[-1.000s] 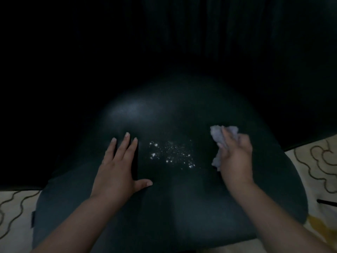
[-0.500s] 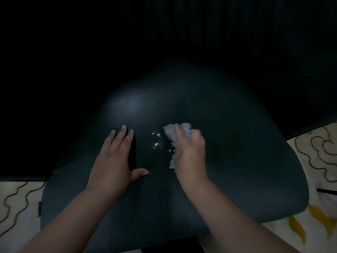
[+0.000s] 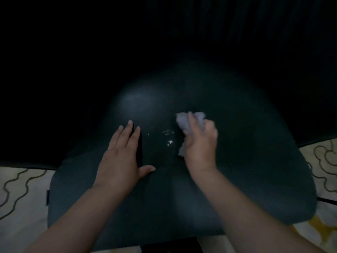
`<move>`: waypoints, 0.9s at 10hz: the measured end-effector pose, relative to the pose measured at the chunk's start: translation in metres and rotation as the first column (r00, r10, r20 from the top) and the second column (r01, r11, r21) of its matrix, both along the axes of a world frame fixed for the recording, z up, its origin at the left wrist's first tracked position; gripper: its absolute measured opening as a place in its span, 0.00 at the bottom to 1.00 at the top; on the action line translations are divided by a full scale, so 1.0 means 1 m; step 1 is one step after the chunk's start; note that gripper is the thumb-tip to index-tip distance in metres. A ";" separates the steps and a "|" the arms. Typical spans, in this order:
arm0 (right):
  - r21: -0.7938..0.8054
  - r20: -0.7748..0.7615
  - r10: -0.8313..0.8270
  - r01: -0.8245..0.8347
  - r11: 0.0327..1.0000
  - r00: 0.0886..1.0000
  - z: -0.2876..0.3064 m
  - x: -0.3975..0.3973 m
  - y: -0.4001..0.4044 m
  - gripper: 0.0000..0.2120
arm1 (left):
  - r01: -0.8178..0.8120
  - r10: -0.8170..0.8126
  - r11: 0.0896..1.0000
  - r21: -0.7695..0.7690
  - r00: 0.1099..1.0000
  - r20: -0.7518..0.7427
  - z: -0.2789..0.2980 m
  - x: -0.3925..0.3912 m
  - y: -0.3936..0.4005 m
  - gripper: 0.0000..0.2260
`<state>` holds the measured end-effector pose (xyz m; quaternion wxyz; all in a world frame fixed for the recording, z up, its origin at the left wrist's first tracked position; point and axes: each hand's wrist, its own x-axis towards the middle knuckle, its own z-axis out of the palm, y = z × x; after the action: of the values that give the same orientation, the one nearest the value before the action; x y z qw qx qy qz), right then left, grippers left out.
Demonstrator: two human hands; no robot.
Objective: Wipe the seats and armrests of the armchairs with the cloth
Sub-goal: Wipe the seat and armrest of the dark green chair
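A dark green padded seat (image 3: 246, 161) fills the middle of the view; its back and armrests are lost in darkness. My left hand (image 3: 120, 157) rests flat on the seat's left half, fingers straight and thumb spread. My right hand (image 3: 200, 145) grips a crumpled pale lilac cloth (image 3: 184, 121) and presses it on the seat near the centre. A few shiny wet specks (image 3: 169, 139) lie on the seat between the two hands, just left of the cloth.
A cream floor covering with dark wavy lines (image 3: 20, 194) shows at the lower left, and again at the right (image 3: 326, 165) with yellow marks. Everything beyond the seat is black and unreadable.
My right hand swept the cloth left over the wet specks, then back slightly right and forward. Far fewer specks show now. My left hand has stayed flat in place.
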<state>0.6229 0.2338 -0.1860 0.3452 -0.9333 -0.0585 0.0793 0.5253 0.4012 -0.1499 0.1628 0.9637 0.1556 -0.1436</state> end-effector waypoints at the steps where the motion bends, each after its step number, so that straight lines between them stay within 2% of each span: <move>1: -0.026 -0.008 -0.077 0.077 0.997 0.997 0.000 0.005 0.006 0.26 | -0.038 0.038 0.999 0.002 0.999 0.006 0.003 -0.004 0.006 0.51; 2: -0.066 0.052 0.207 -0.204 0.977 0.977 0.003 -0.024 0.042 0.25 | -0.059 0.059 0.998 -0.001 0.998 -0.001 0.004 -0.010 0.013 0.51; 3: -0.127 0.206 0.185 -0.161 0.979 0.961 -0.010 -0.006 0.031 0.10 | -0.075 0.075 0.997 -0.008 0.997 -0.001 0.003 -0.015 0.015 0.51; 4: -0.211 0.165 -0.027 0.062 0.975 0.986 0.000 0.010 0.008 0.09 | -0.101 0.101 0.995 -0.017 0.995 -0.005 0.003 -0.021 0.018 0.51; 5: -0.058 0.125 0.137 -0.130 0.990 0.983 -0.005 -0.018 0.031 0.20 | -0.130 0.130 0.991 -0.030 0.992 -0.009 0.003 -0.023 0.021 0.51; 6: -0.013 0.063 0.256 -0.255 0.967 0.965 -0.002 -0.048 0.068 0.25 | -0.148 0.148 0.987 -0.065 0.989 -0.007 0.003 -0.026 0.021 0.51; 7: -0.021 0.097 0.186 -0.185 0.983 0.978 -0.002 -0.007 0.058 0.25 | -0.148 0.150 0.986 -0.071 0.989 0.014 0.003 -0.027 0.023 0.51; 8: -0.072 0.147 0.028 -0.018 0.997 0.989 -0.005 0.005 0.027 0.25 | -0.157 0.158 0.986 -0.062 0.987 0.021 0.002 -0.029 0.025 0.50; 9: -0.030 0.104 0.135 -0.132 0.991 0.985 -0.004 -0.032 0.041 0.23 | -0.159 0.161 0.984 -0.079 0.987 0.022 0.002 -0.031 0.025 0.50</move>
<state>0.5905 0.2750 -0.1897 0.3247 -0.9342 -0.1382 0.0532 0.4942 0.4261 -0.1481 0.2132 0.9430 0.2244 -0.1224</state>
